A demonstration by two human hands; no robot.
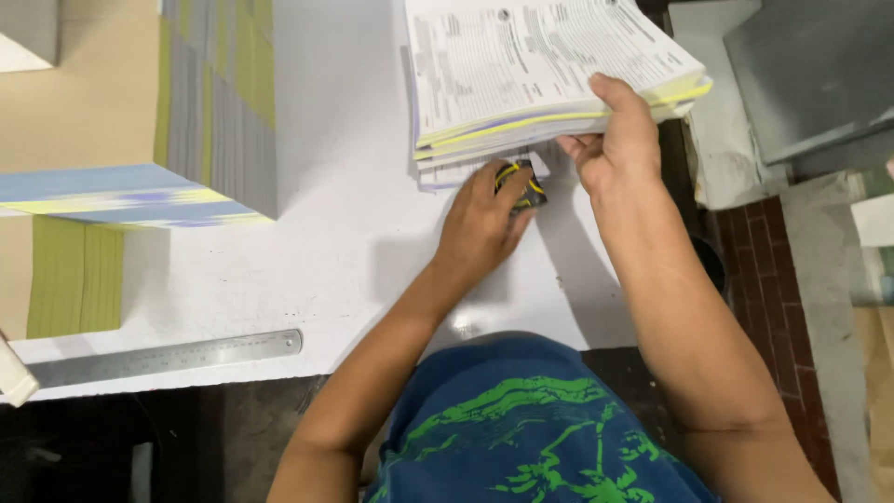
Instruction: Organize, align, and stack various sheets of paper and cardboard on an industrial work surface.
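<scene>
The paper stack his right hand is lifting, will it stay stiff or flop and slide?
The paper stack probably sags, since the right hand lifts only one edge. Loose sheets fan at that edge, so they may slip apart. It looks thick, likely heavy.

Matt paper stack (521,65); brushed, shiny metal ruler (168,357).

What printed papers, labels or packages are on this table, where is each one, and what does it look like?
Form stack: top centre, front edge lifted by the right hand; white printed sheets with yellow and purple edges.
Small object: under the stack's edge, at the left hand; dark with yellow bands.
Paper piles: left side; blue, yellow and green edges, tops blurred.
Ruler: front left; long, flat, steel.
No screens or signs.
</scene>
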